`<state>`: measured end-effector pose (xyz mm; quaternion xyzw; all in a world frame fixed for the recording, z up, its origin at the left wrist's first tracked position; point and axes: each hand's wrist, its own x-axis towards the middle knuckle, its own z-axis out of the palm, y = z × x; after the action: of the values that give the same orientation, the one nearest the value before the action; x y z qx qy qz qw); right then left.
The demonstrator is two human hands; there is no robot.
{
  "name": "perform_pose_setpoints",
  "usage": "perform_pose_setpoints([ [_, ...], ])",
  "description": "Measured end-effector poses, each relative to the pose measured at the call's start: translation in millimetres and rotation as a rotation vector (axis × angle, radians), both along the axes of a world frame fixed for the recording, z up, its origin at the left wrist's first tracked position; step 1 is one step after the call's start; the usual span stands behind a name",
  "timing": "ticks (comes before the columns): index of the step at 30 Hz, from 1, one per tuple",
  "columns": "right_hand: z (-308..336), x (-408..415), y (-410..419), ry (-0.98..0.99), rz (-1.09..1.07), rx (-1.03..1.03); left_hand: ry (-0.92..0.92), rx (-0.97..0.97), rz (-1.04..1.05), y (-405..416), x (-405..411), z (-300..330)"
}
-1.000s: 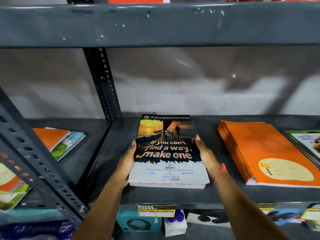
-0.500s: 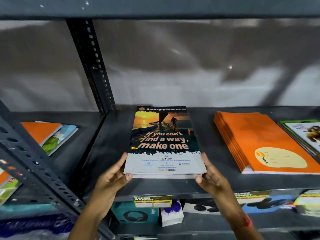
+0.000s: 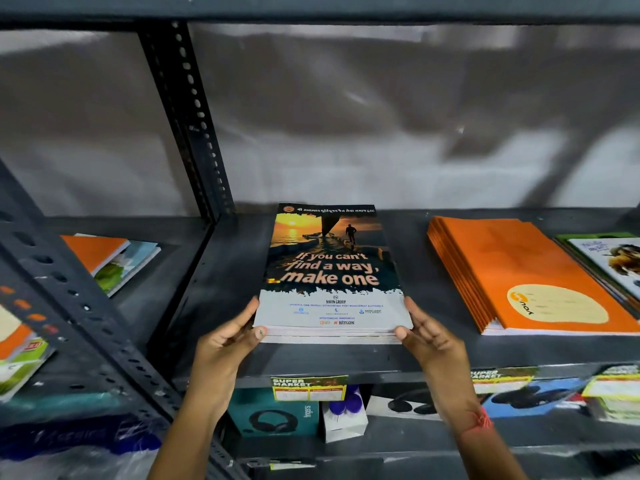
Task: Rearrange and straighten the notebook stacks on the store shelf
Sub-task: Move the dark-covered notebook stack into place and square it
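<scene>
A stack of notebooks with a sunset cover reading "If you can't find a way, make one" [image 3: 332, 268] lies flat on the dark metal shelf [image 3: 221, 278], near its front edge. My left hand [image 3: 227, 337] grips the stack's near left corner, thumb against the front edge. At the near right corner my right hand [image 3: 427, 336] holds it the same way, a red thread around its wrist. To the right lies a fanned stack of orange notebooks [image 3: 519, 271]. Further right, a stack with a green-edged picture cover [image 3: 609, 261] is cut off by the frame.
A perforated upright post [image 3: 188, 119] divides the shelf bays. The left bay holds an orange notebook on a green one [image 3: 110, 258]. More notebooks [image 3: 17, 351] sit at the far left. Below are boxed headphones [image 3: 273, 414] and yellow price labels [image 3: 308, 388].
Both hands slid from the stack's long sides down to its near corners. The stack looks squared up. The view has tilted slightly downward.
</scene>
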<state>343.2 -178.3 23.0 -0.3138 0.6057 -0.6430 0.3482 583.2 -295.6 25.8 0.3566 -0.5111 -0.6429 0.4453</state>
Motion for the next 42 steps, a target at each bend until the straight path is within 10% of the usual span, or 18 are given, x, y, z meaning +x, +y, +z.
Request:
perform_pose_setpoints([
  [42, 2, 0, 6, 0.112, -0.066, 0.023, -0.117, -0.139, 0.251, 19, -18, 2],
])
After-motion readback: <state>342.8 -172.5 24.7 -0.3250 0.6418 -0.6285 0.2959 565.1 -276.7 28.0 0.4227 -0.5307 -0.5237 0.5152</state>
